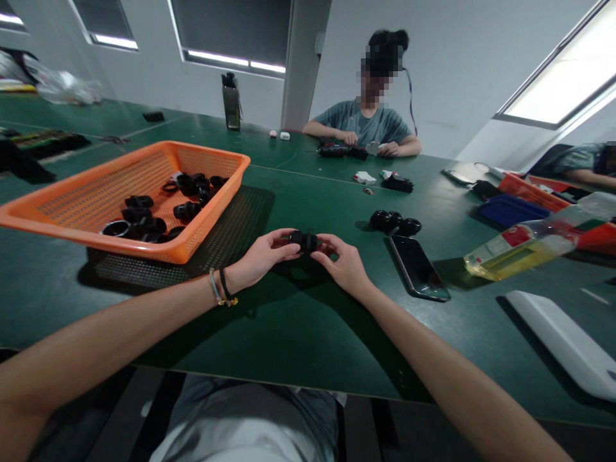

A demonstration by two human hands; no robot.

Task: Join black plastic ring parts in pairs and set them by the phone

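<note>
Between my two hands is a black ribbed cylindrical fitting (305, 242), held sideways just above the green table. Fingers and thumb of my left hand (264, 256) pinch its left end. My right hand (341, 260) grips the right end the same way. An orange perforated basket (192, 247) with several loose black fittings (144, 221) in it stands to the left of my hands. A small group of black round fittings (395, 222) sits on the table to the right. Fine details of the held part are too small and dark to make out.
Right of my hands lie a phone (418, 268), a bottle of yellow liquid (524, 247) on its side and a white oblong box (561, 340). Across the green table (298, 340) a person (370, 122) works near a power drill (332, 150). A dark bottle (231, 102) stands far back.
</note>
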